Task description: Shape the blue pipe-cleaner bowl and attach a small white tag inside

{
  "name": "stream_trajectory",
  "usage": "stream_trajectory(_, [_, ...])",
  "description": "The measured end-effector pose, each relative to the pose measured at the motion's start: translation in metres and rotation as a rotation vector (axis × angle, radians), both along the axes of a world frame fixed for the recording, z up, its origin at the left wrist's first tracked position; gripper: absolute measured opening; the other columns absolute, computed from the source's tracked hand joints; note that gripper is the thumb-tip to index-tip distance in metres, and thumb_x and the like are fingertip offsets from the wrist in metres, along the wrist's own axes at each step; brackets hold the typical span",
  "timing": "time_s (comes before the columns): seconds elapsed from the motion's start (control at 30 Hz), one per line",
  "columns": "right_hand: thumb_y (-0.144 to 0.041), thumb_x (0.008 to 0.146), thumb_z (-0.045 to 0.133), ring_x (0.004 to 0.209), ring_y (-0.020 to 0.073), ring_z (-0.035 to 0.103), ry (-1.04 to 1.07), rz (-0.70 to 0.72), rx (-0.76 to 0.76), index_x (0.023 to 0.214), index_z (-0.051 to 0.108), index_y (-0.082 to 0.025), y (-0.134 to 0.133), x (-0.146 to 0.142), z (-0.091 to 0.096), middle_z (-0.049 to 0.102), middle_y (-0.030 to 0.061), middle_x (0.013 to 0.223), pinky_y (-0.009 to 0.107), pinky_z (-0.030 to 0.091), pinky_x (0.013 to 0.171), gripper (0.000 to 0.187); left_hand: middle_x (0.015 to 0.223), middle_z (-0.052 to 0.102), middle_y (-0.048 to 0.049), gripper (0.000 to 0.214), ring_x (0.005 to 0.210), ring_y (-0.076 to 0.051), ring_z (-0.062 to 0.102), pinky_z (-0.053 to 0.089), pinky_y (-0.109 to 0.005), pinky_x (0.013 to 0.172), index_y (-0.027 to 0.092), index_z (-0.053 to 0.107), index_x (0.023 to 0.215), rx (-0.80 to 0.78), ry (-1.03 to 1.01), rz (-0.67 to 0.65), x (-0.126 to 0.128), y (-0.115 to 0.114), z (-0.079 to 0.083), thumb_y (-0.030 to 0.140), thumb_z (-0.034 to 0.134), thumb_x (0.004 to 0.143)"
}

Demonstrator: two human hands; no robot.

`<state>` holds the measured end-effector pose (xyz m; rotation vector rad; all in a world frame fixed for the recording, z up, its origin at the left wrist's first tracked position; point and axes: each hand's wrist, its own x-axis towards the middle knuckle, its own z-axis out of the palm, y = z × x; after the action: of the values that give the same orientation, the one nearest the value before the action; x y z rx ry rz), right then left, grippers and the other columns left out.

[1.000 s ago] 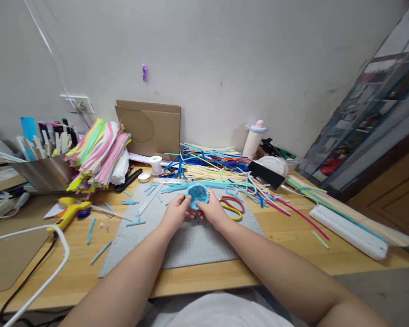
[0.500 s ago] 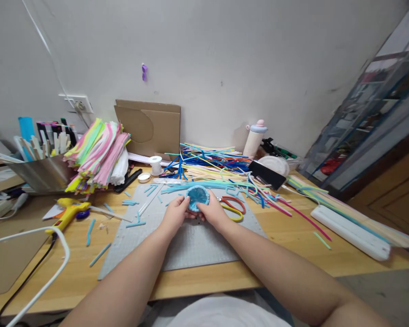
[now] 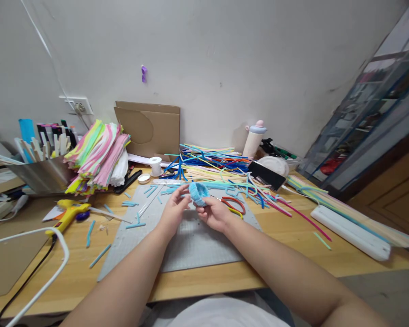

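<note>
A small light-blue fuzzy cup, like one made of pipe cleaners (image 3: pixel 198 194), is tilted above the grey cutting mat (image 3: pixel 191 247). My right hand (image 3: pixel 213 212) grips its lower right side between thumb and fingers. Left of the cup, my left hand (image 3: pixel 175 206) has its fingers apart; the fingertips come close to the cup's side, and I cannot tell if they touch it. Scissors with red and yellow handles (image 3: pixel 237 206) lie just right of my right hand. Short blue pipe cleaner pieces (image 3: pixel 135 225) are scattered on the mat's left part.
A yellow glue gun (image 3: pixel 68 214) with a black cord lies at left. Behind the mat are loose coloured pipe cleaners (image 3: pixel 211 159), a white spool (image 3: pixel 155 166) and a phone (image 3: pixel 267 175). A white power strip (image 3: pixel 351 232) is at right, a bottle (image 3: pixel 254 140) at the back.
The cup has turned from showing its hollow inside to being tilted with its fuzzy outside in view. My left hand has loosened from it, while my right hand keeps hold.
</note>
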<state>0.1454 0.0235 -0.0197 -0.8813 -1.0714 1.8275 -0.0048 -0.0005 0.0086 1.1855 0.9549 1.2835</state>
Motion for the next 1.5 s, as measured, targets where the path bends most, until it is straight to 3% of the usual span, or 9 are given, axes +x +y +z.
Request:
stream_trajectory(0.1, [-0.031,0.092,0.056,0.1,0.0212,0.061,0.03,0.143,-0.078,0.12,0.055,-0.016,0.0,0.006,0.004,0.058,0.0088,0.12,0.042,0.053,0.084,0.032,0.144,0.046,-0.0041,0.081,0.13,-0.024,0.042,0.033,-0.03,0.106,0.028,0.051,0.131,0.143,0.075,0.0,0.0,-0.007,0.004,0.025,0.085,0.057])
stream_trajectory(0.2, [-0.035,0.092,0.055,0.078,0.0166,0.064,0.033,0.198,-0.107,0.107,0.06,-0.012,-0.005,0.004,0.006,0.064,0.0062,0.096,0.033,0.055,0.067,0.028,0.144,0.045,-0.0072,0.084,0.132,-0.025,0.04,0.031,-0.034,0.108,0.027,0.04,0.14,0.295,0.234,-0.038,0.001,-0.012,0.003,0.026,0.08,0.066])
stream_trajectory(0.3, [-0.046,0.089,0.054,0.056,0.0116,0.056,0.068,0.098,-0.054,0.095,0.063,-0.016,-0.008,0.0,0.009,0.061,-0.0008,0.07,0.022,0.044,0.048,0.032,0.139,0.047,-0.0103,0.077,0.127,-0.026,0.045,0.034,-0.038,0.105,0.025,0.035,0.141,0.463,0.503,0.086,0.0,-0.011,0.0,0.03,0.072,0.074])
stream_trajectory(0.37, [-0.048,0.085,0.058,0.061,0.0105,0.057,0.108,-0.003,0.018,0.097,0.063,-0.022,-0.009,-0.002,0.012,0.063,-0.0028,0.074,0.02,0.043,0.052,0.029,0.138,0.047,-0.0102,0.077,0.126,-0.027,0.043,0.031,-0.04,0.107,0.025,0.037,0.14,0.532,0.651,0.172,0.0,-0.009,-0.001,0.029,0.072,0.071])
stream_trajectory(0.5, [-0.037,0.07,0.075,0.075,0.014,0.061,0.151,-0.014,0.118,0.088,0.068,-0.018,-0.01,-0.002,0.02,0.068,0.0002,0.081,0.024,0.047,0.07,0.027,0.133,0.05,-0.0103,0.084,0.122,-0.031,0.044,0.029,-0.045,0.105,0.027,0.035,0.142,0.517,0.75,0.197,-0.001,-0.008,-0.003,0.028,0.073,0.067])
stream_trajectory(0.7, [-0.035,0.066,0.079,0.061,0.0122,0.058,0.17,0.051,0.099,0.074,0.069,-0.014,-0.014,-0.004,0.021,0.067,0.0009,0.068,0.025,0.045,0.064,0.025,0.131,0.053,-0.0106,0.085,0.119,-0.033,0.046,0.029,-0.047,0.102,0.027,0.039,0.141,0.448,0.789,0.185,0.001,-0.009,-0.005,0.029,0.074,0.064])
stream_trajectory(1.0, [-0.031,0.07,0.076,0.068,0.0139,0.062,0.209,0.1,0.03,0.08,0.068,-0.015,-0.014,-0.003,0.022,0.068,0.0022,0.075,0.026,0.047,0.069,0.021,0.129,0.053,-0.0112,0.079,0.125,-0.035,0.041,0.024,-0.049,0.107,0.024,0.051,0.13,0.237,0.531,0.262,0.002,-0.007,-0.003,0.035,0.081,0.057])
stream_trajectory(1.2, [-0.035,0.072,0.071,0.069,0.0146,0.061,0.238,0.062,0.0,0.084,0.068,-0.016,-0.008,0.002,0.021,0.068,0.0007,0.075,0.027,0.048,0.069,0.023,0.095,0.069,-0.0102,0.045,0.087,-0.026,0.063,0.048,-0.037,0.08,0.014,0.065,0.099,0.001,0.137,0.001,0.0,-0.001,0.001,0.052,0.064,0.073])
stream_trajectory(1.5, [-0.03,0.067,0.072,0.067,0.0152,0.058,0.241,0.075,0.005,0.072,0.066,-0.017,-0.012,0.0,0.027,0.069,0.0007,0.074,0.028,0.046,0.069,0.015,0.083,0.073,-0.0067,0.024,0.075,-0.02,0.063,0.048,-0.031,0.073,0.013,0.073,0.081,-0.212,-0.191,-0.219,-0.007,0.002,-0.002,0.034,0.073,0.069])
